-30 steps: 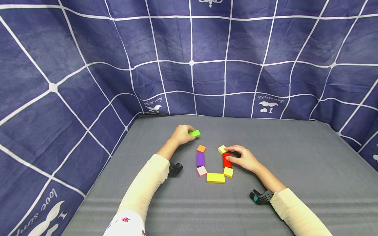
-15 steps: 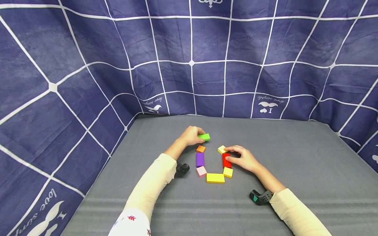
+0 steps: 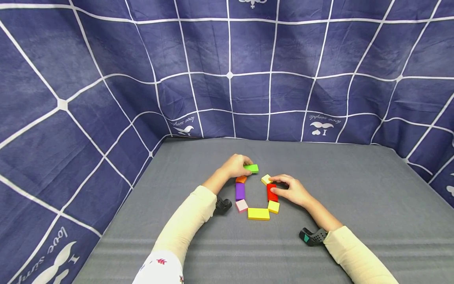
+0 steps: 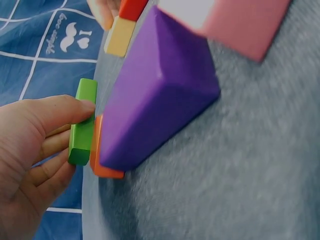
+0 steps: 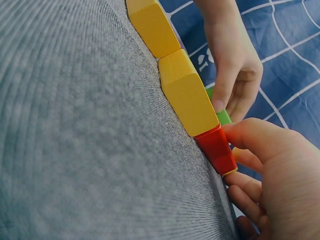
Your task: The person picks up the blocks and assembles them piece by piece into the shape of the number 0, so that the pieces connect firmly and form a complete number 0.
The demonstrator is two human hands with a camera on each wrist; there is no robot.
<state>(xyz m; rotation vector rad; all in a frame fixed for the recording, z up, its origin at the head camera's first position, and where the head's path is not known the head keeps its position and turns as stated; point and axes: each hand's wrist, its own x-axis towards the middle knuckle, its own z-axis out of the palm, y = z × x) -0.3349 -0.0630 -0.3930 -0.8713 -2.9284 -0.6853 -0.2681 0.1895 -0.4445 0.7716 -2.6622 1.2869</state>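
Between thumb and fingers, my left hand (image 3: 235, 165) pinches a green rectangular block (image 4: 83, 127), its long side running left to right in the head view. Just below that hand lies an orange block (image 3: 241, 179), partly covered by it. A purple block (image 3: 240, 191) continues down from the orange one. My right hand (image 3: 293, 192) rests at the opposite side, thumb on a red block (image 3: 272, 195) and index finger at a pale yellow block (image 3: 266, 180). In the right wrist view its fingers (image 5: 244, 186) are loosely bent beside the red block.
A pink block (image 3: 242, 205), a long yellow block (image 3: 258, 214) and a smaller yellow block (image 3: 274, 207) form the near side of a ring-like outline on the grey tabletop (image 3: 340, 189). Behind the table hangs a blue checked cloth (image 3: 248, 94).
My left hand has carried the green block rightward and slightly nearer, to just above the orange block, toward the pale yellow one. The right hand has stayed in place.
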